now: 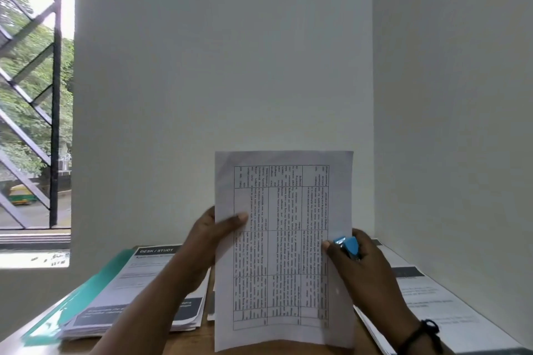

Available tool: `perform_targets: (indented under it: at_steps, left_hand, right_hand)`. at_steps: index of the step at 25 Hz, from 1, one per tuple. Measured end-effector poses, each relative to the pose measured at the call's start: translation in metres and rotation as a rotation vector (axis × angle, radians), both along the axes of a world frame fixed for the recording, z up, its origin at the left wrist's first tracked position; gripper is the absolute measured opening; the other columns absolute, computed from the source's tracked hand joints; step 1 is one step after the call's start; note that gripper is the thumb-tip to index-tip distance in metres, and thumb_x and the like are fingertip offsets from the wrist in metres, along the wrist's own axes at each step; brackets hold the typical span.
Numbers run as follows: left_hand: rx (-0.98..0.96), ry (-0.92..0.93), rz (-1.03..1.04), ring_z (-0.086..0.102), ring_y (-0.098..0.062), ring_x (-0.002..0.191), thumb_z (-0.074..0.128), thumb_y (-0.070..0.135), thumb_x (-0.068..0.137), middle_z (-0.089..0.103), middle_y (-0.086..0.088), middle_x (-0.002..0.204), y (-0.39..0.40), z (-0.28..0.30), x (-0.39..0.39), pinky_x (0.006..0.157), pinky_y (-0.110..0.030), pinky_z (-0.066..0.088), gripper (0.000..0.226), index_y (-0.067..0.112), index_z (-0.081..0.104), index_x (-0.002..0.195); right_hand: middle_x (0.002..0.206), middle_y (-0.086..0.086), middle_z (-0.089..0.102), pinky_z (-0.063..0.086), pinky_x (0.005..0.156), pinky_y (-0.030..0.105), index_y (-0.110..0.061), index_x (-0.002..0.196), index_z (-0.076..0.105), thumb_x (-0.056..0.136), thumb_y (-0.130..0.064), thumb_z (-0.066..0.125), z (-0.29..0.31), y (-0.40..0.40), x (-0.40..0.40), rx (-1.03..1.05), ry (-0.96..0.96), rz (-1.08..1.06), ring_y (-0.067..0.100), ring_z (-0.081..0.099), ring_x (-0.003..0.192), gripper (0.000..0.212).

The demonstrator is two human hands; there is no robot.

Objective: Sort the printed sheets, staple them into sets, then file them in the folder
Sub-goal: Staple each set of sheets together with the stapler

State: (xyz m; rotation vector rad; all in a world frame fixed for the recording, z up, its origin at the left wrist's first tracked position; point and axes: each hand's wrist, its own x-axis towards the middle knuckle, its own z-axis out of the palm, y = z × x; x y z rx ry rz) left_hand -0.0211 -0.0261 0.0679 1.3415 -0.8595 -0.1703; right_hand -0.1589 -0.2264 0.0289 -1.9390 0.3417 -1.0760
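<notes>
- Printed sheets [284, 251], a set whose top page carries a table turned sideways, stand upright in the head view, held above the desk [190, 339] between both hands.
- The left hand [207, 242] grips the set's left edge, its thumb lying across the front of the page and its fingers [212, 216] curled behind the paper.
- The right hand [356, 261] meets the right edge, thumb tip pressed on the page while its fingers [364, 239] are clamped round a blue stapler [347, 245] just beside that edge; whether the stapler bites the paper cannot be told.
- A dark bracelet [424, 336] circles the right wrist.
- Left of the left-hand fingers, a stack of printed pages [138, 297] headed "DESK / STUDY" lies on a teal folder [95, 288] on the desk.
- Right of the right-hand fingers, more printed pages [444, 317] lie flat on the desk.
- Beyond the fingers rises a plain white wall [230, 66]; far to the left, a barred window [31, 95] shows trees and a street.
</notes>
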Motion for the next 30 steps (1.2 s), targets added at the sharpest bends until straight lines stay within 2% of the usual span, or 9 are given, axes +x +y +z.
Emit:
perform_targets:
  at_steps: [3, 6, 11, 14, 17, 20, 24, 27, 30]
  left_hand:
    - [0.211, -0.055, 0.092, 0.073, -0.019, 0.078, 0.076, 0.044, 0.072, 0.075, 0.000, 0.088, -0.010, -0.021, 0.000, 0.067, -0.034, 0.060, 0.049, 0.019, 0.059, 0.110]
    - [0.182, -0.097, 0.243, 0.073, -0.015, 0.070, 0.062, 0.030, 0.090, 0.073, -0.001, 0.083, -0.015, -0.015, 0.001, 0.063, -0.031, 0.058, 0.014, 0.021, 0.060, 0.101]
    - [0.200, -0.083, 0.209, 0.073, -0.021, 0.074, 0.060, 0.028, 0.092, 0.074, -0.004, 0.085, -0.006, -0.010, 0.004, 0.066, -0.036, 0.058, 0.014, 0.019, 0.061, 0.102]
    - [0.355, 0.022, 0.077, 0.073, -0.026, 0.086, 0.062, 0.027, 0.091, 0.075, -0.008, 0.095, 0.002, -0.034, 0.009, 0.081, -0.048, 0.058, 0.024, 0.016, 0.060, 0.113]
    - [0.448, 0.036, 0.096, 0.073, -0.023, 0.087, 0.061, 0.024, 0.093, 0.074, -0.006, 0.100, 0.003, -0.048, 0.009, 0.084, -0.047, 0.058, 0.027, 0.017, 0.057, 0.119]
    - [0.296, 0.110, 0.079, 0.072, -0.029, 0.092, 0.056, 0.014, 0.095, 0.074, -0.012, 0.100, 0.002, -0.034, 0.004, 0.088, -0.051, 0.055, 0.023, 0.011, 0.059, 0.118]
    - [0.017, 0.269, 0.163, 0.065, -0.035, 0.099, 0.052, 0.003, 0.095, 0.070, -0.017, 0.105, 0.007, -0.005, 0.004, 0.092, -0.055, 0.049, 0.021, 0.007, 0.059, 0.115]
    - [-0.130, 0.405, 0.200, 0.063, -0.034, 0.097, 0.053, 0.005, 0.095, 0.069, -0.014, 0.104, 0.011, -0.004, 0.008, 0.086, -0.057, 0.048, 0.020, 0.013, 0.060, 0.112]
    - [-0.163, 0.489, 0.177, 0.064, -0.035, 0.096, 0.054, 0.005, 0.095, 0.069, -0.015, 0.106, 0.008, -0.017, 0.011, 0.074, -0.052, 0.051, 0.019, 0.015, 0.061, 0.109]
  right_hand:
    - [0.090, -0.007, 0.066, 0.049, 0.066, 0.026, -0.026, 0.095, 0.056, 0.089, -0.043, 0.059, -0.010, 0.003, 0.002, 0.034, 0.054, 0.035, 0.009, 0.062, 0.082, 0.019]
    - [0.083, -0.001, 0.066, 0.050, 0.068, 0.032, -0.020, 0.088, 0.058, 0.089, -0.036, 0.061, -0.001, 0.002, 0.003, 0.010, 0.003, 0.034, 0.017, 0.063, 0.080, 0.016]
    - [0.073, 0.007, 0.062, 0.042, 0.043, 0.024, -0.012, 0.087, 0.062, 0.088, -0.032, 0.065, 0.009, -0.009, -0.005, 0.093, 0.106, 0.151, 0.011, 0.054, 0.050, 0.020]
    - [0.088, 0.010, 0.068, 0.046, 0.055, 0.025, -0.015, 0.090, 0.063, 0.086, -0.032, 0.068, -0.015, -0.017, -0.005, 0.087, 0.383, 0.199, 0.016, 0.062, 0.069, 0.018]
    - [0.085, -0.008, 0.065, 0.042, 0.062, 0.017, -0.023, 0.087, 0.059, 0.085, -0.030, 0.069, -0.032, -0.016, -0.001, 0.059, 0.493, 0.210, 0.006, 0.060, 0.076, 0.012]
    - [0.089, 0.003, 0.069, 0.051, 0.061, 0.028, -0.016, 0.092, 0.062, 0.086, -0.029, 0.068, -0.015, -0.013, -0.004, 0.088, 0.374, 0.210, 0.020, 0.067, 0.076, 0.016]
    - [0.059, 0.001, 0.060, 0.034, 0.036, 0.019, -0.003, 0.095, 0.062, 0.085, -0.029, 0.070, 0.018, -0.013, -0.014, 0.125, 0.260, 0.257, 0.007, 0.042, 0.035, 0.029]
    - [0.077, 0.005, 0.075, 0.030, 0.037, 0.018, -0.003, 0.099, 0.063, 0.084, -0.027, 0.070, 0.013, -0.012, -0.013, 0.284, 0.241, 0.308, 0.011, 0.035, 0.037, 0.029]
    - [0.092, 0.011, 0.074, 0.027, 0.034, 0.016, -0.001, 0.102, 0.066, 0.082, -0.022, 0.071, 0.000, -0.007, 0.001, 0.653, 0.090, 0.390, 0.009, 0.032, 0.036, 0.030]
